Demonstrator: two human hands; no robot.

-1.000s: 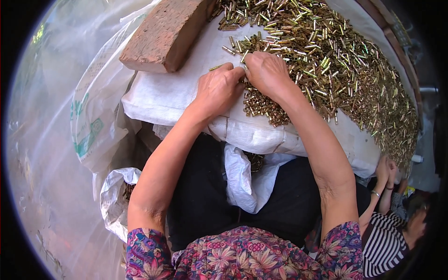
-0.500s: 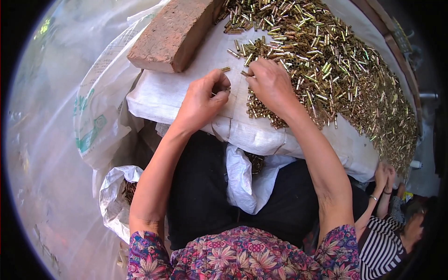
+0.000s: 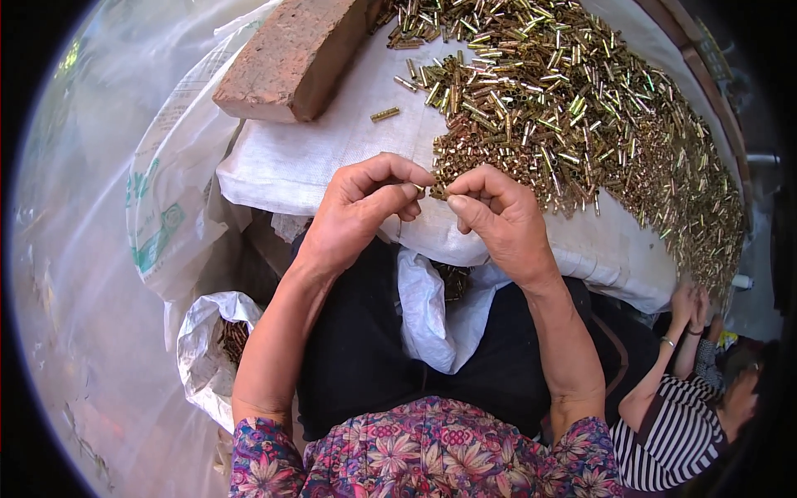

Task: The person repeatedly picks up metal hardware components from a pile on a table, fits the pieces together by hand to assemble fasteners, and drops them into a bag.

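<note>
My left hand (image 3: pixel 365 203) is closed in a pinch over the near edge of the white cloth, with a small brass-coloured metal piece (image 3: pixel 419 192) showing at its fingertips. Facing it, nearly touching, my right hand (image 3: pixel 502 217) is pinched too; what sits between its thumb and forefinger is too small to make out. Beyond my left hand a single short brass-coloured metal tube (image 3: pixel 384 114) lies on the white woven cloth (image 3: pixel 311 162). A large pile of similar tubes (image 3: pixel 548 91) spreads behind and to the right of my right hand.
A red brick (image 3: pixel 286 62) lies on the cloth at the far left. White sacks holding metal pieces are at my lap (image 3: pixel 427 311) and beside my left leg (image 3: pixel 199 357). At the lower right, another person's hands (image 3: pixel 689 307) are at the pile's edge.
Both hands have drawn back toward me and come closer together. The lone tube, which was by my left fingertips, now lies apart on the cloth.
</note>
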